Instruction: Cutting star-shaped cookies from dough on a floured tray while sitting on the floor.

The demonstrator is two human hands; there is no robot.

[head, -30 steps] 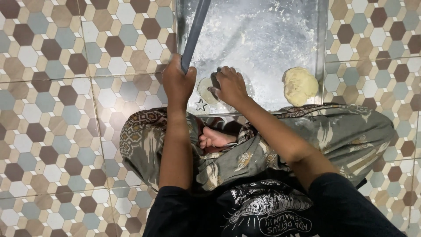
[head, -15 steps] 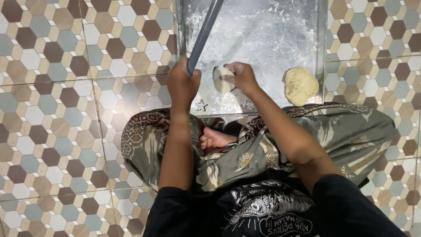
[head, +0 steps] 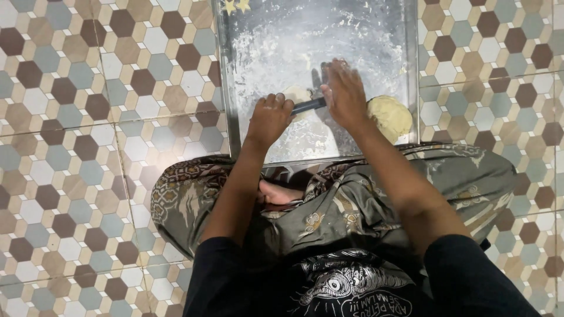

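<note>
A person sits cross-legged on a floor of hexagonal tiles in brown, grey-blue and cream, seen from above, with a floured metal tray lying flat on the tiles in front of the knees. Half a second ago a dark rod stood slanted up and away across the tray, held only at its near end by the left hand, while the right hand cupped a small piece of dough beside it. Now the rod lies low and nearly level across the tray, so the dough is pinned under it rather than held in the fingers, which reads as pressing or rolling having begun. The big ball of dough sits unmoved at the tray's right edge, close to the right wrist. The small piece of dough lies on the floured tray between the two hands, partly hidden by the rod and the left knuckles. The left hand reaches straight forward from a nearly straight arm, its grip closed around the rod's near end, knuckles up. The right hand comes in from a bent elbow on the right, palm down, fingers spread and flat over the rod's far part; its grip looks open and pressing rather than wrapped, though the underside is hidden. A bare foot shows between the patterned trouser legs.
</note>
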